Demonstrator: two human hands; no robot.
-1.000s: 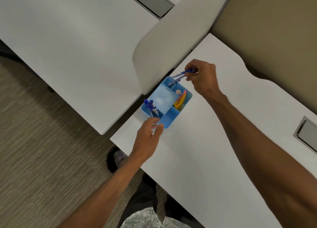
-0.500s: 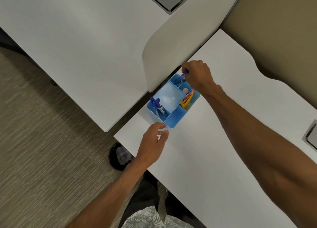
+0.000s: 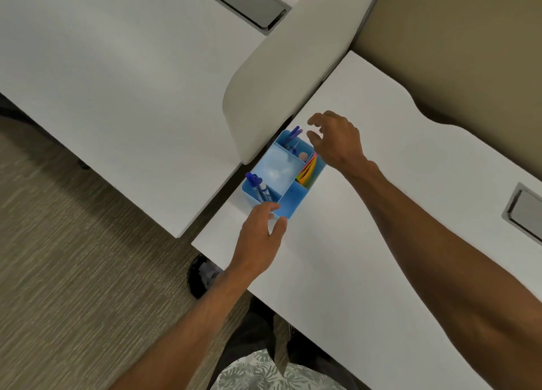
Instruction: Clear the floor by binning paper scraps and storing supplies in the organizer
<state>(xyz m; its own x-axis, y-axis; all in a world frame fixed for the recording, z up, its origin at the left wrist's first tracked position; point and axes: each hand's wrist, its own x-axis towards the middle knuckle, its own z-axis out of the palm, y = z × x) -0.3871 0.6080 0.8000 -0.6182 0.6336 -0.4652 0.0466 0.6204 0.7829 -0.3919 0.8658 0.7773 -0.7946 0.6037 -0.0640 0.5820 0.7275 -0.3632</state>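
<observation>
Right hand (image 3: 337, 143) has let go of the blue pens (image 3: 294, 133) and lifted off; they now stand in the far corner compartment of the blue organizer (image 3: 289, 203), tips down. Its fingers (image 3: 315, 122) are spread apart and empty, hovering just above the rim. Left hand (image 3: 258, 243) sits at the near corner of the organizer, fingers loosely apart, thumb beside the wall, probably steadying it so it doesn't slide on the white bench (image 3: 366, 243). More pens (image 3: 258, 186) fill the near-left slot, coloured paper pads (image 3: 308, 169) the right slot, kept upright by the dividers. Organizer sits near the bench edge under the divider panel (image 3: 278, 76). No scraps visible on the carpet floor (image 3: 73, 272).
</observation>
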